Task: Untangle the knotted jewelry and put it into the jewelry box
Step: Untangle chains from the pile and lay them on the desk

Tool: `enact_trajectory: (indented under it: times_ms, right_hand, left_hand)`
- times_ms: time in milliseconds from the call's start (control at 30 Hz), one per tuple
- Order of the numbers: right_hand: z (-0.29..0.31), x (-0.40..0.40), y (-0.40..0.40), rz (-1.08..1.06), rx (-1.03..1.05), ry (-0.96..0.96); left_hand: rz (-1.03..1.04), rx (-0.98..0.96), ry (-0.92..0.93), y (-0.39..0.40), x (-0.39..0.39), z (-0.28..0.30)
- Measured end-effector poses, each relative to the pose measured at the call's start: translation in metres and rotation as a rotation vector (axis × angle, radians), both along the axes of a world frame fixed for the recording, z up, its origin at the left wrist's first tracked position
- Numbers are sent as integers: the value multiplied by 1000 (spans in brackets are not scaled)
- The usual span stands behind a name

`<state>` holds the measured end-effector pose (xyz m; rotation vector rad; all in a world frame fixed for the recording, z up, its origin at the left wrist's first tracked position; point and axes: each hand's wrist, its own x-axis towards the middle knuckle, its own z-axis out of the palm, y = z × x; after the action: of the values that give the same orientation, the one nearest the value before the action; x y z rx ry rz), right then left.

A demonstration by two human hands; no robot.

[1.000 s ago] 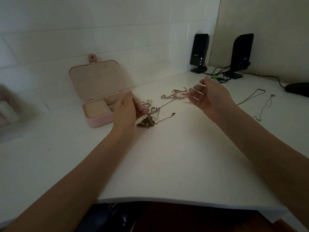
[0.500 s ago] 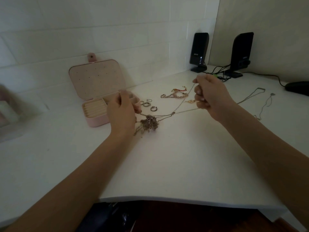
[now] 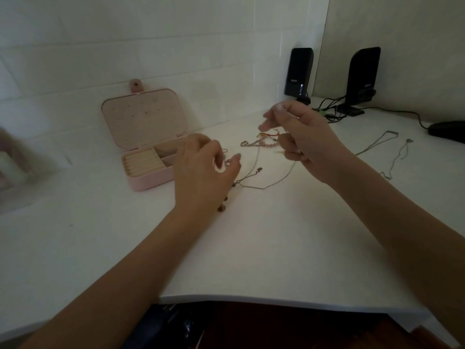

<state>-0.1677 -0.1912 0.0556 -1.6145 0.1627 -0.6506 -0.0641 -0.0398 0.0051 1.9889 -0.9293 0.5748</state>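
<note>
An open pink jewelry box [image 3: 148,181] stands at the back left of the white table, its lid [image 3: 143,117] leaning on the wall. My left hand [image 3: 203,172] curls over the knotted jewelry clump, which it mostly hides; a few beads [image 3: 222,207] show under the palm. A thin chain [image 3: 264,188] runs from the clump in a slack loop on the table up to my right hand [image 3: 302,137], whose lower fingers curl around it while thumb and forefinger stick out. Beaded bracelets [image 3: 256,143] lie between the hands.
Two loose necklaces [image 3: 377,144] [image 3: 400,154] lie to the right of my right arm. Behind them stand two black speakers [image 3: 299,71] [image 3: 362,76] with cables [image 3: 329,109] and a dark mouse [image 3: 448,129]. The table's front edge [image 3: 251,298] is near me.
The chain, pulled taut between the hands half a second ago, now lies slack in a loop. My left hand has shifted right over the clump and rings. My right hand's thumb and forefinger have opened.
</note>
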Motion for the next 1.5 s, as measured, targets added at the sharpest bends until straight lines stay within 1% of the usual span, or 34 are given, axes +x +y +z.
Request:
enact_trajectory:
  times_ms: [33, 100, 133, 167, 200, 233, 267, 333, 400, 467, 567, 667, 733, 767, 833, 900, 967, 1067, 1133, 1200, 1233, 1300, 1367, 1433, 1500]
  right_hand:
    - [0, 0, 3, 48, 4, -6]
    - [-1, 0, 6, 129, 3, -12]
    - [-2, 0, 8, 158, 2, -17]
    - [-2, -1, 9, 180, 1, -27]
    - [-2, -1, 10, 190, 1, -40]
    - [-2, 0, 9, 184, 5, -57]
    - [-2, 0, 9, 162, 16, -74]
    - [0, 0, 4, 65, 51, -99]
    - [0, -1, -2, -61, 68, -107]
    - [-2, 0, -4, -173, 52, -113]
    - [-5, 3, -3, -247, 51, -135]
    - [-3, 2, -3, -252, 74, -170]
    - [-1, 1, -4, -246, 80, -188]
    - [0, 0, -4, -242, 80, -189]
    - [1, -1, -5, -246, 72, -161]
    - [0, -1, -7, -278, 62, -114]
    - [-1, 0, -9, -326, 65, -77]
    - [-2, -1, -15, -414, 130, -58]
    - [-1, -4, -19, -438, 180, -57]
    - [0, -5, -21, -426, 191, -46]
    - [1, -5, -21, -410, 177, -40]
    - [2, -5, -19, -336, 130, -36]
    - [5, -5, -13, -204, 86, -44]
    - [8, -7, -5, -68, 41, -45]
    - [10, -7, 6, 74, -8, -53]
  left_hand:
    - [-102, -24, 26, -1, -3, 0]
    - [-321, -46, 190, -2, -9, 1]
    - [-403, -25, 288, -3, -11, 1]
    - [-446, 27, 345, -4, -12, 0]
    - [-467, 85, 359, -5, -13, -1]
    - [-463, 128, 338, -5, -14, -2]
    - [-450, 124, 339, -4, -14, -2]
    - [-383, 25, 399, -3, -11, -2]
    - [-273, -51, 446, -2, -7, -1]
    - [-146, -18, 393, -1, -4, 1]
    - [16, 161, 260, 3, -5, 5]
    - [51, 205, 130, 3, -4, 5]
    - [38, 156, 104, 2, 0, 4]
    - [18, 77, 141, 2, 3, 4]
    - [-16, -115, 284, 4, 7, 5]
    - [-57, -255, 426, 4, 10, 7]
    - [-89, -376, 608, 3, 10, 10]
    - [-61, -478, 860, 3, 12, 17]
    - [-64, -481, 912, 3, 14, 18]
    - [-86, -456, 889, 2, 13, 17]
    - [-87, -416, 841, 1, 13, 13]
    - [-76, -281, 657, -1, 14, 7]
    - [-91, -185, 496, 0, 11, 4]
    - [-180, -133, 430, 1, 0, 6]
    - [-346, -88, 409, -3, -8, 5]
